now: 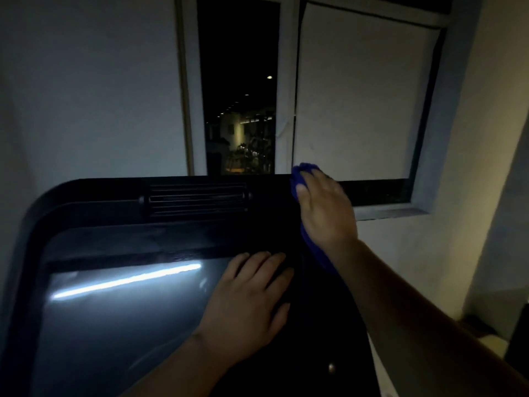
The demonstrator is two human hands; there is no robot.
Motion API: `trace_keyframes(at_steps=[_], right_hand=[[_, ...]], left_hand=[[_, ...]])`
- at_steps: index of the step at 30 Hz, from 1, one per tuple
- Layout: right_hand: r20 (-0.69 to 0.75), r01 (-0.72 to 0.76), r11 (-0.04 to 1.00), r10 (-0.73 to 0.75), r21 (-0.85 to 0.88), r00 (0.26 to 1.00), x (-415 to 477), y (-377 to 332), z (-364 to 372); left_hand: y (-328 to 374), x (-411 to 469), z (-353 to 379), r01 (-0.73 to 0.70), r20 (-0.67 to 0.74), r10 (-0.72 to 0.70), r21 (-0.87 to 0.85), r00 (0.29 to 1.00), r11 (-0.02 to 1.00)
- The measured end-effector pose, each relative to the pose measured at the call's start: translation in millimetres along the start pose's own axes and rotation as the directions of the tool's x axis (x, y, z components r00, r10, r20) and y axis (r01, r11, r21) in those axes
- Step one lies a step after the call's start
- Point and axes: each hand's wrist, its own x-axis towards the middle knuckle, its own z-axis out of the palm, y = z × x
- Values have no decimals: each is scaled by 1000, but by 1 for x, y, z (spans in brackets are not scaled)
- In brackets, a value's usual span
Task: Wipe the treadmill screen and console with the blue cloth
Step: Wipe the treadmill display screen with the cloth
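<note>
My right hand [326, 213], fingers close together and fairly straight, presses the blue cloth [317, 255] against the console [86, 202] at its top right edge. My left hand [249, 302] rests flat, fingers slightly spread, on the screen [120, 310] near its upper right corner. Vent [197, 200] at console top centre. Window [237, 96] beyond.

- Blue cloth [304, 169]: mostly hidden beneath the right hand [326, 210].
- Treadmill screen [114, 325]: cut off at the picture's left and bottom edges; the left hand [246, 305] covers its upper right corner.
</note>
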Motion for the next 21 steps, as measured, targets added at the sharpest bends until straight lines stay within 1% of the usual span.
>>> trace_keyframes(at_steps=[1,2,4,6,7,8,10,12,13,14,16,17,18,21], right_hand=[[0,66,996,-66,-64,998,6,-15,2],[11,136,986,-136,-92,991,10,-32,4],[57,248,968,-246,-37,968,9,-65,6],[118,303,953,-300,-4,947,9,-65,5],[124,306,951,-300,-36,946,9,-51,3],[101,271,958,-261,-94,960,7,-34,0],[8,96,975,-97,-202,995,-4,-9,-3],[-22,-8,976,3,-216,1000,-25,-5,0],[-31,-45,978,39,-204,999,-37,-4,3],[-26,-110,980,107,-164,994,-48,-2,2],[12,-320,947,320,-31,947,-68,6,-5],[39,-392,920,392,16,919,-80,10,-8],[52,-418,908,416,20,908,-95,12,-8],[83,-397,918,396,2,915,-125,10,-10]], left_hand=[[-4,0,-2,0,9,0,8,1000,1000],[-7,0,-3,-4,17,4,14,1000,1000],[-11,1,-4,-18,16,18,19,1000,1000],[-13,1,-4,-25,5,25,13,1000,1000],[-13,1,-4,-20,1,20,9,1000,1000],[-13,0,-4,-13,0,13,6,1000,1000],[-13,-2,-4,-2,-5,2,8,1000,1000],[-13,-4,-2,3,-17,-3,9,1000,1000],[-12,-4,-1,5,-16,-5,7,1000,1000],[-12,-5,0,8,-12,-8,7,1000,1000],[-10,-5,-1,18,0,-18,12,1000,1000],[-9,-4,-1,24,2,-24,13,1000,1000],[-7,-5,0,32,-1,-32,12,999,999],[0,-7,0,64,-6,-64,8,998,998]])
